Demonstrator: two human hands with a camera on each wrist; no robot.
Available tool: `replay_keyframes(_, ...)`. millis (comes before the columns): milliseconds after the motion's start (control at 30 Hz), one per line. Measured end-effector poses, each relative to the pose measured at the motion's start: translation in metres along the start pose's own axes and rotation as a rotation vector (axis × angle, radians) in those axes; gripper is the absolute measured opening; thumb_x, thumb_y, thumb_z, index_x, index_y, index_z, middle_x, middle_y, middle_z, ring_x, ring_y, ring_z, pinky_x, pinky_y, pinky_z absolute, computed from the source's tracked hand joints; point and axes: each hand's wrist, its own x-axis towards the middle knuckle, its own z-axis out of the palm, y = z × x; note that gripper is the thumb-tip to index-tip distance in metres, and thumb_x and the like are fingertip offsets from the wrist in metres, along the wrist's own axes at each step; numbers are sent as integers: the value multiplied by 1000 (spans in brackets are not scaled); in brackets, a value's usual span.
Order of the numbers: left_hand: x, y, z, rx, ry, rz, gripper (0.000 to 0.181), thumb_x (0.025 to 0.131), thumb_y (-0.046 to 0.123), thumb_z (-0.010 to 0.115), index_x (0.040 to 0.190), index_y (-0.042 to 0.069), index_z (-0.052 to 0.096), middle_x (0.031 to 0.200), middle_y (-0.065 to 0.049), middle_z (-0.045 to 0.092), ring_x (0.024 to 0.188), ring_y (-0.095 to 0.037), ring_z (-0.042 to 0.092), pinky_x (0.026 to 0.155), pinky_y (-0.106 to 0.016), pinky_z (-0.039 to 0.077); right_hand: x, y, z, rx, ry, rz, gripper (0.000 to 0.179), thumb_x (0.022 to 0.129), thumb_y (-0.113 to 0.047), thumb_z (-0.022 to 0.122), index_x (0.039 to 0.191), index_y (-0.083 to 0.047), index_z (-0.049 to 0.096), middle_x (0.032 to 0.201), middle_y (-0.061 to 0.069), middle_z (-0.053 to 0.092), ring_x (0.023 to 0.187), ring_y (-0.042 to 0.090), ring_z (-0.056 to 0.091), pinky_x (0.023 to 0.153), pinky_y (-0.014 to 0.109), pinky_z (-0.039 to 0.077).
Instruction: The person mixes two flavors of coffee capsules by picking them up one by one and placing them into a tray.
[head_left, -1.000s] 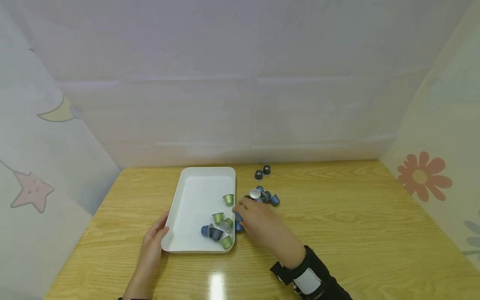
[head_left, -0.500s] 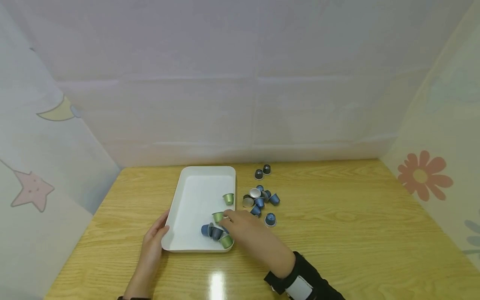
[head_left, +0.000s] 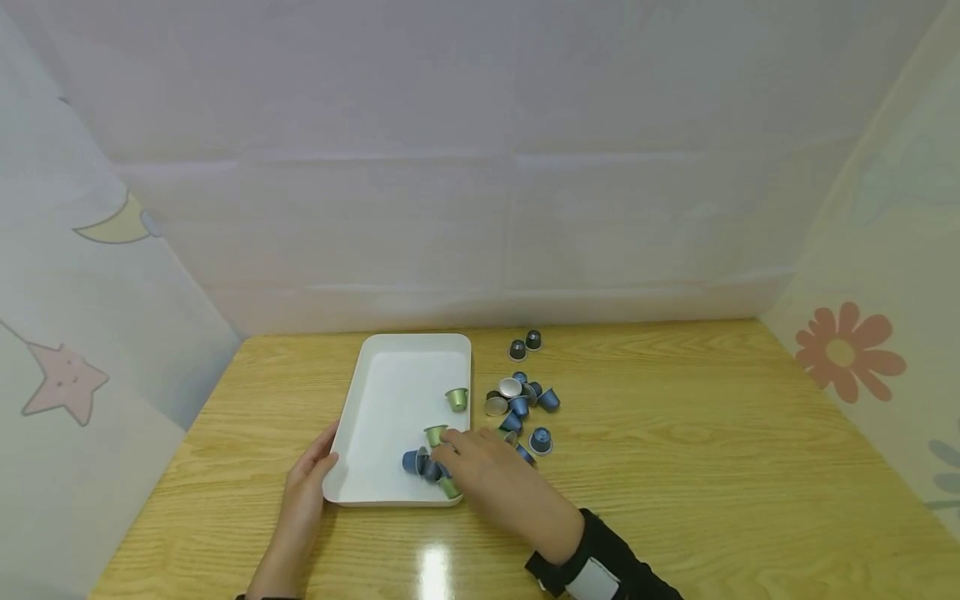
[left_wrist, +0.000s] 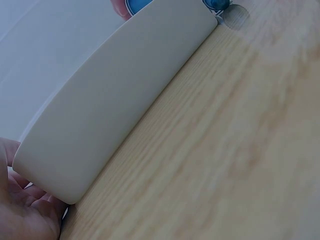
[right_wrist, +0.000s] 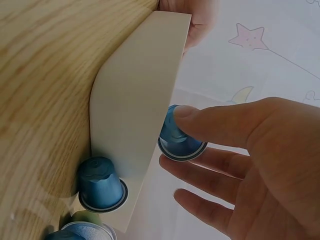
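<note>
At the left side of a white tray, my left hand grips the rim, thumb over the edge. My right hand reaches over the tray's near right part and, in the right wrist view, pinches a blue coffee capsule between thumb and fingers, just past the rim. Under and beside it in the tray lie blue capsules and green capsules, partly hidden by the hand. Another green capsule lies farther up by the right wall.
Right of the tray, a loose group of blue capsules and silver-lidded ones lies on the wooden table. One blue capsule stands apart. Two black capsules stand near the back edge. A pale curtain hangs behind.
My right hand has moved left from the pile beside the tray to over its near right part, uncovering capsules on the table. The left hand and tray have stayed put.
</note>
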Motion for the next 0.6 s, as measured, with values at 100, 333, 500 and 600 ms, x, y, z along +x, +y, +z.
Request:
replay_keyframes(100, 0, -1, 0, 4, 4, -3, 48, 101, 10, 32, 148, 6, 27, 158, -11, 24, 141, -23, 23, 86, 5, 34, 0, 0, 0, 1, 5, 1, 29, 83, -7, 66, 111, -15, 63, 111, 0, 67, 99, 12, 61, 87, 32, 57)
replay_keyframes(333, -1, -1, 0, 21, -1, 10, 48, 101, 14, 33, 148, 6, 27, 158, -14, 22, 141, -25, 23, 86, 5, 34, -1, 1, 1, 3, 0, 5, 30, 83, -11, 67, 112, -14, 63, 112, 1, 66, 100, 13, 61, 86, 32, 57)
replay_keyframes(500, -1, -1, -1, 28, -4, 11, 48, 101, 16, 32, 148, 7, 27, 158, -12, 23, 140, -22, 24, 86, 6, 34, 0, 3, 2, -9, -14, 21, 33, 83, -15, 67, 116, -14, 62, 112, 1, 66, 101, 14, 61, 89, 34, 56)
replay_keyframes(600, -1, -1, -1, 34, -4, 4, 48, 102, 17, 33, 148, 8, 27, 158, -13, 23, 139, -22, 24, 85, 6, 35, 0, 4, 1, -26, -3, 24, 29, 84, -13, 66, 113, -14, 63, 109, 1, 67, 97, 13, 61, 87, 33, 57)
